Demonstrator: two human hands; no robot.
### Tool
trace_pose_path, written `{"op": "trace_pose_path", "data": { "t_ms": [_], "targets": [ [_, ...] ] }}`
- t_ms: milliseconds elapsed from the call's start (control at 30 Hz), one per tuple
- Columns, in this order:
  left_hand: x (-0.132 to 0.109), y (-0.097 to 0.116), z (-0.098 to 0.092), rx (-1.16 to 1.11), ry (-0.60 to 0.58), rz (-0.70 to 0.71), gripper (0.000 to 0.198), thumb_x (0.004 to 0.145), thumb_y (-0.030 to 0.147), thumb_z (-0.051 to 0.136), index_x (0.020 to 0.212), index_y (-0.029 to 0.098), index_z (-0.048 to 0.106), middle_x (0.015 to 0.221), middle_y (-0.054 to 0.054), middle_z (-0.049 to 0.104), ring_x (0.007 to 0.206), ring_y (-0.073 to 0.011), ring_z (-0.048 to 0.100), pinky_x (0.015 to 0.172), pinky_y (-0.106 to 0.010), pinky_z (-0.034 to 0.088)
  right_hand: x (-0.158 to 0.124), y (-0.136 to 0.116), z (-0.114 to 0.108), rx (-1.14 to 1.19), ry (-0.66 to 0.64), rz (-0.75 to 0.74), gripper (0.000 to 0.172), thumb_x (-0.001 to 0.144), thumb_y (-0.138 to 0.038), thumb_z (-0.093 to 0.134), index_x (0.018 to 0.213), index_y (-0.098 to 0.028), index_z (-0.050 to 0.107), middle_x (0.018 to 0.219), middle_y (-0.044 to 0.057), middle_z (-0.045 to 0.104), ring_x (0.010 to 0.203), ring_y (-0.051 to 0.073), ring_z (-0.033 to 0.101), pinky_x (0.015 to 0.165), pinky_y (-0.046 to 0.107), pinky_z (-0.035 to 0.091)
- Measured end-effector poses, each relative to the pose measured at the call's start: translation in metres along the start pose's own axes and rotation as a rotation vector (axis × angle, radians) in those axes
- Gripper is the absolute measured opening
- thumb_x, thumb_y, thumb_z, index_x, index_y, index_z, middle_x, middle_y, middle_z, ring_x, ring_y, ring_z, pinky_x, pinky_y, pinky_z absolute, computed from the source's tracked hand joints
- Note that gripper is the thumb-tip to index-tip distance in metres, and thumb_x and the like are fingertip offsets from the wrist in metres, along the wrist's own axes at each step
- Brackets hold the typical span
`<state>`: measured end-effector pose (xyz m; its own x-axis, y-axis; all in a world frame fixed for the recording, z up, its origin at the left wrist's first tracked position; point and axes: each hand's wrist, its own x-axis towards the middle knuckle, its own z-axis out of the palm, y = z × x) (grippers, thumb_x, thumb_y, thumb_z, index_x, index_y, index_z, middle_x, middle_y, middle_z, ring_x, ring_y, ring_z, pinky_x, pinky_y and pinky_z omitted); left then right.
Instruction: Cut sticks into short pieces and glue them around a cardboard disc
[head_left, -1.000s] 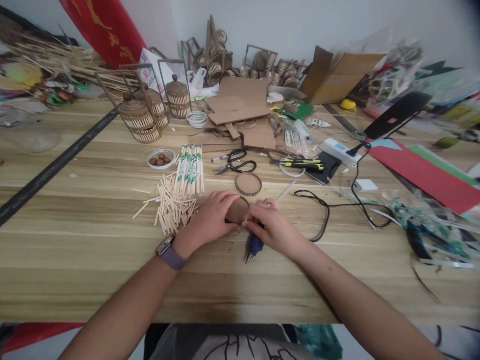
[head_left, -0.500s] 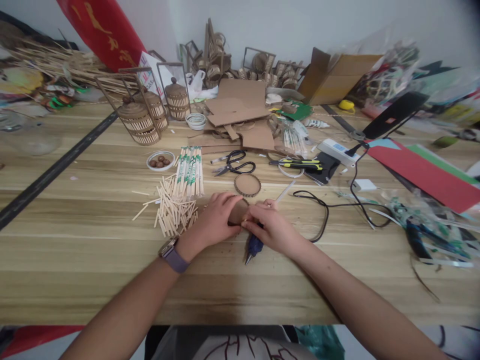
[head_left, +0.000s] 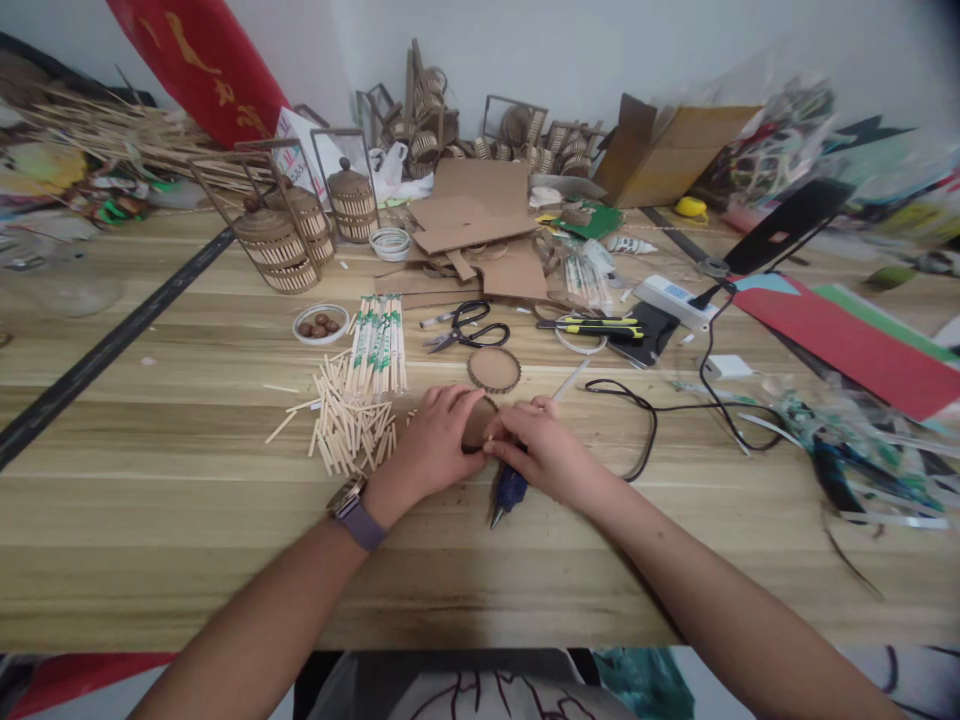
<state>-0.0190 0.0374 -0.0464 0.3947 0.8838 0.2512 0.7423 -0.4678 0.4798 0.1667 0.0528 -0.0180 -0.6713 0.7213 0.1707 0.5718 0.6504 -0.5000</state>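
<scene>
My left hand is curled round the left side of a round cardboard disc with a dark rim, partly hidden by the fingers. At the disc's right edge, my right hand pinches with thumb and forefinger; a tiny pale piece, perhaps a short stick, shows at the fingertips. Under the right hand lies a blue glue gun, its nozzle pointing toward me. Just beyond the hands rests a second rimmed cardboard disc. Cut wooden sticks are heaped left of my left hand.
Black-handled scissors, wrapped chopsticks and a dish of brown beads stand beyond the hands. A black cable loops at right. Yellow-black cutters lie near a phone. Stacked cardboard and small lidded stick baskets are farther back.
My left wrist has shifted slightly to the right, and the camera view has moved a little. Both hands keep their hold at the disc.
</scene>
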Motion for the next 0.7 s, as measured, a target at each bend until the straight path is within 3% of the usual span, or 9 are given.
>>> {"op": "trace_pose_path", "data": {
  "t_ms": [133,200,267,333,400,467,533,700],
  "targets": [
    [-0.001,-0.001,0.000,-0.012,0.021,-0.031,0.060,0.074,0.027,0.068,0.129,0.018,0.046,0.131,-0.013,0.053,0.124,-0.0332,0.045,0.106,-0.051,0.039,-0.001,-0.002,-0.027,0.051,0.063,0.064,0.012,0.085,-0.030,0.066,0.088,-0.020,0.060,0.073,0.001,0.066,0.071,0.018,0.060,0.072,0.031,0.039],
    [-0.002,-0.001,-0.002,-0.018,0.030,-0.057,0.059,0.073,0.025,0.068,0.129,0.021,0.047,0.131,-0.011,0.053,0.124,-0.0328,0.045,0.106,-0.051,0.039,-0.006,0.002,-0.045,0.054,0.078,0.114,0.020,0.089,-0.035,0.059,0.075,-0.021,0.058,0.069,0.001,0.064,0.064,0.017,0.057,0.061,0.027,0.039],
    [-0.003,0.000,-0.004,-0.027,0.037,-0.070,0.059,0.073,0.022,0.068,0.128,0.022,0.047,0.131,-0.010,0.053,0.125,-0.0327,0.045,0.107,-0.051,0.039,-0.014,0.008,-0.061,0.024,0.007,0.167,0.026,0.089,-0.038,0.056,0.070,-0.021,0.056,0.063,0.000,0.061,0.058,0.016,0.054,0.054,0.026,0.036],
    [-0.004,0.000,-0.005,-0.028,0.043,-0.073,0.058,0.073,0.021,0.068,0.127,0.021,0.048,0.131,-0.010,0.053,0.125,-0.0328,0.044,0.107,-0.052,0.038,-0.023,0.015,-0.070,-0.002,-0.163,0.196,0.024,0.088,-0.038,0.058,0.070,-0.022,0.057,0.062,0.000,0.060,0.055,0.015,0.053,0.052,0.026,0.035],
    [-0.004,0.000,-0.006,-0.021,0.041,-0.072,0.057,0.073,0.021,0.068,0.127,0.019,0.048,0.131,-0.011,0.053,0.125,-0.0329,0.044,0.108,-0.052,0.038,-0.031,0.021,-0.071,-0.023,-0.324,0.210,0.013,0.080,-0.029,0.066,0.073,-0.022,0.057,0.064,-0.001,0.061,0.056,0.016,0.053,0.051,0.026,0.035],
    [-0.004,0.000,-0.006,-0.015,0.036,-0.068,0.056,0.073,0.020,0.068,0.126,0.016,0.048,0.131,-0.013,0.053,0.125,-0.0329,0.044,0.108,-0.051,0.038,-0.035,0.024,-0.066,-0.050,-0.394,0.233,0.017,0.070,-0.017,0.070,0.076,-0.022,0.055,0.069,-0.001,0.062,0.059,0.017,0.055,0.053,0.026,0.036],
    [-0.004,0.000,-0.005,-0.011,0.037,-0.064,0.055,0.074,0.020,0.067,0.126,0.016,0.049,0.132,-0.013,0.053,0.125,-0.0329,0.044,0.107,-0.051,0.039,-0.036,0.025,-0.058,-0.060,-0.399,0.241,0.021,0.066,-0.012,0.068,0.076,-0.022,0.053,0.073,0.000,0.062,0.064,0.017,0.056,0.055,0.026,0.038],
    [-0.004,0.000,-0.005,-0.015,0.045,-0.069,0.055,0.074,0.019,0.066,0.126,0.020,0.049,0.131,-0.010,0.054,0.124,-0.0325,0.045,0.107,-0.051,0.039,-0.037,0.033,-0.052,0.048,-0.385,0.156,0.015,0.070,-0.012,0.056,0.079,-0.022,0.051,0.073,-0.001,0.058,0.065,0.016,0.053,0.058,0.026,0.040]
  ]
}}
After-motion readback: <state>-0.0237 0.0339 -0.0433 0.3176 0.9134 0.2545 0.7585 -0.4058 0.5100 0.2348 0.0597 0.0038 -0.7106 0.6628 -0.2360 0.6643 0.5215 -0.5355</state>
